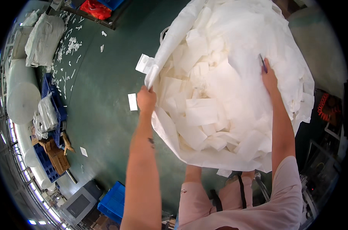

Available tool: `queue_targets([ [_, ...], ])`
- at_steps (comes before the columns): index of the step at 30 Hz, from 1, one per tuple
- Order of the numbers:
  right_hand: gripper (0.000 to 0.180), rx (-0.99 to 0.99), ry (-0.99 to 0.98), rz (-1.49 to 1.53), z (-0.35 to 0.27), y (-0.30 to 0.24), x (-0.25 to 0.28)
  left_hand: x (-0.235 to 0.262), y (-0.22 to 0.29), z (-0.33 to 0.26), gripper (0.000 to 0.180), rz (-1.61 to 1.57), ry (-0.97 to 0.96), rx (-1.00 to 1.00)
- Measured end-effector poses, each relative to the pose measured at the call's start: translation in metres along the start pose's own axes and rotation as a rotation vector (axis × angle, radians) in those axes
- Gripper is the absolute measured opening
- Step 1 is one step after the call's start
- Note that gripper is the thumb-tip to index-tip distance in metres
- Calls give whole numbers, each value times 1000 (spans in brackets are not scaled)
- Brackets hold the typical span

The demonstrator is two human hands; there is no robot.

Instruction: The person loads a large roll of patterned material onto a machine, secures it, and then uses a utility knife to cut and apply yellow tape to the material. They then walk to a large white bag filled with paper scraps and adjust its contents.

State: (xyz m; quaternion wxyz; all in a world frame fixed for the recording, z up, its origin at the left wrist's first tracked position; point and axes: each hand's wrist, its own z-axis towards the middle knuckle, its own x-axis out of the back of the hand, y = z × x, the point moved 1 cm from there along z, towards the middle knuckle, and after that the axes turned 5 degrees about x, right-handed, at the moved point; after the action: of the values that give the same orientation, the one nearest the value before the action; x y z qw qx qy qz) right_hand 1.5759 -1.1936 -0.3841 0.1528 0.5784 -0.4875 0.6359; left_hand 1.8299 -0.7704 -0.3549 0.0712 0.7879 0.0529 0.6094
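Observation:
A large white bag takes up the middle and right of the head view, heaped with white fabric-like scraps. My left hand is closed on the bag's rolled left rim. Over the right side of the heap, my right hand is closed around a slim dark tool with a purplish handle. Its tip points up and left, and its exact kind is too small to make out. Beneath this hand lies a broad white sheet, partly blurred.
Loose white scraps lie on the green floor left of the bag. Further left are wrapped rolls, a blue pallet and cardboard. A blue crate stands at lower left; a red coiled hose hangs right.

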Motion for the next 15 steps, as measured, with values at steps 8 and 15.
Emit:
queue_targets([
  [8, 50, 292, -482, -116, -79, -57, -44, 36, 32, 1, 33, -201, 86, -70],
  [15, 39, 478, -725, -260, -182, -67, -108, -6, -37, -34, 46, -785, -117, 37],
])
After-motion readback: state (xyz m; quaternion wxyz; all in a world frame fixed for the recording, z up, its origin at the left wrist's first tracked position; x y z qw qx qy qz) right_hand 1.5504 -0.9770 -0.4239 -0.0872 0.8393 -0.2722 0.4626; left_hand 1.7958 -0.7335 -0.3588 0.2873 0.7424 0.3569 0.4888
